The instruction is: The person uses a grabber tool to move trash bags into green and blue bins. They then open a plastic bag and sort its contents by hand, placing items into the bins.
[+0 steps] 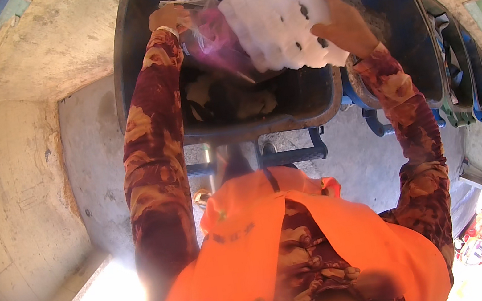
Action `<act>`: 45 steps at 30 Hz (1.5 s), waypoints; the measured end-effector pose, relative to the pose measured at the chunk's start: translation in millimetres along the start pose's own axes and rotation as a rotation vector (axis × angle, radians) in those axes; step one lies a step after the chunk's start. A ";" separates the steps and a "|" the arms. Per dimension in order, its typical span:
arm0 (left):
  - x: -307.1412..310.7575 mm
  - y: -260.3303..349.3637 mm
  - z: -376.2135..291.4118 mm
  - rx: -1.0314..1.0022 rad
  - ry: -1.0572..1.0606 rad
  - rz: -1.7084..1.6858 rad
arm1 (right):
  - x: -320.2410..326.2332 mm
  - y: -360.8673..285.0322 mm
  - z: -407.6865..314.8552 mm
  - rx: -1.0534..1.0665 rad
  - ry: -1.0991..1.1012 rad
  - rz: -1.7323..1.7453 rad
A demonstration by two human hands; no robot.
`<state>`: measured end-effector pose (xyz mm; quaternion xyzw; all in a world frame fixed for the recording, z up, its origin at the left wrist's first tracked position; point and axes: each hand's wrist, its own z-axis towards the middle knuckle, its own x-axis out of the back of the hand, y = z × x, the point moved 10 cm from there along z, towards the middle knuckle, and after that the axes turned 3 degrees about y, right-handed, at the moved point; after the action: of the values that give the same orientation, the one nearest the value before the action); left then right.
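Note:
My right hand (344, 25) grips the right edge of a torn white foam sheet (270, 15), its thumb lying on the upper face. Several dark holes run through the sheet. At the upper left, my left hand (170, 18) holds a clear plastic bag (200, 2), with something pink and purple (216, 32) showing in or behind it. Both hands are over an open blue wheeled bin (265, 127). Pale scraps (257, 103) lie in its dark inside; what they are is unclear. The foam covers part of the bag and of the bin's opening.
To the right stands a row of further bins: a blue one (413, 54), then a green one (455, 104) with rubbish in it. The near bin's handle bar (295, 156) juts towards me. A concrete wall (21, 183) rises at the left, above a grey floor (95, 163).

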<state>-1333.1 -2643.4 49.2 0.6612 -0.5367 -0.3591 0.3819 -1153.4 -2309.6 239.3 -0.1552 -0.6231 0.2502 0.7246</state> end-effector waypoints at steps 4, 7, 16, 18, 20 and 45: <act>15.6 -5.5 -10.7 0.056 -0.080 0.123 | 102.7 6.7 -9.5 -0.004 0.263 0.002; 20.4 -15.7 -19.5 0.048 -0.107 0.231 | 147.2 15.7 -22.6 -0.037 0.377 -0.052; 18.9 -29.7 -53.1 -0.031 -0.211 0.290 | 132.5 -0.5 -40.5 -0.070 0.361 0.400; 2.4 -41.9 -67.5 -0.048 -0.253 0.365 | 131.4 -20.2 -53.4 -0.025 0.484 0.476; -14.9 -53.7 -80.2 -0.074 -0.274 0.487 | 132.4 -33.6 -56.8 -0.023 0.534 0.457; -143.5 63.2 -139.8 -1.418 -0.171 1.197 | 151.7 56.8 -88.9 -0.119 0.607 0.576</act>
<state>-1260.6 -2493.8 177.7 -0.1420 -0.4696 -0.3940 0.7772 -1061.0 -2170.6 318.4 -0.4314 -0.3258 0.3490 0.7654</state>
